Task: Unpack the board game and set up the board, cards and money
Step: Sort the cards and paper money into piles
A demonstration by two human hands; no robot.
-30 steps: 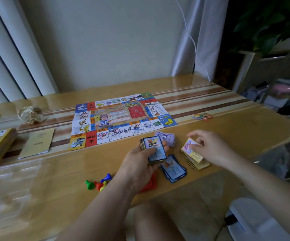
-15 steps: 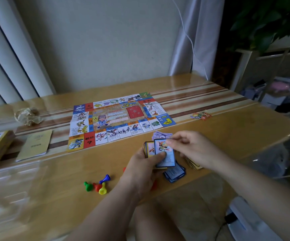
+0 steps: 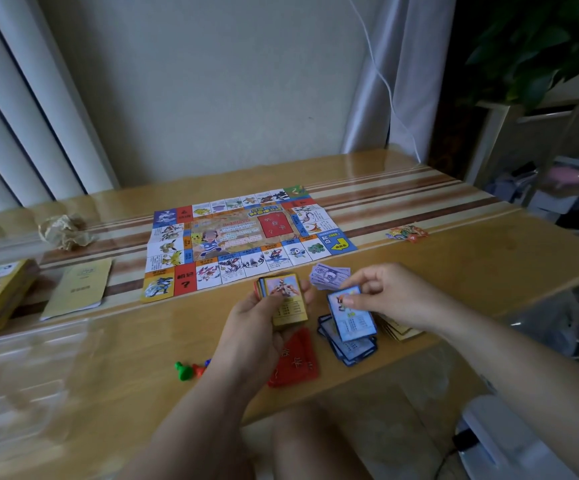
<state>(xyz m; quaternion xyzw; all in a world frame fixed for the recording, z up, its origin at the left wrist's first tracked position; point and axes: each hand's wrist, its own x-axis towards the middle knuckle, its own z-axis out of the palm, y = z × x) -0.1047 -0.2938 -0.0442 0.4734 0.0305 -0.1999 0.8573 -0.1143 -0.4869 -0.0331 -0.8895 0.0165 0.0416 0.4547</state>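
The right hand has carried the blue card off the deck. Its thumb and fingers now pinch the card just above the blue pile, at 3 o'clock from the deck. The left hand still grips the deck, now topped by a yellow-bordered card. The board lies flat on the table at 12 o'clock, and the money at 1 o'clock.
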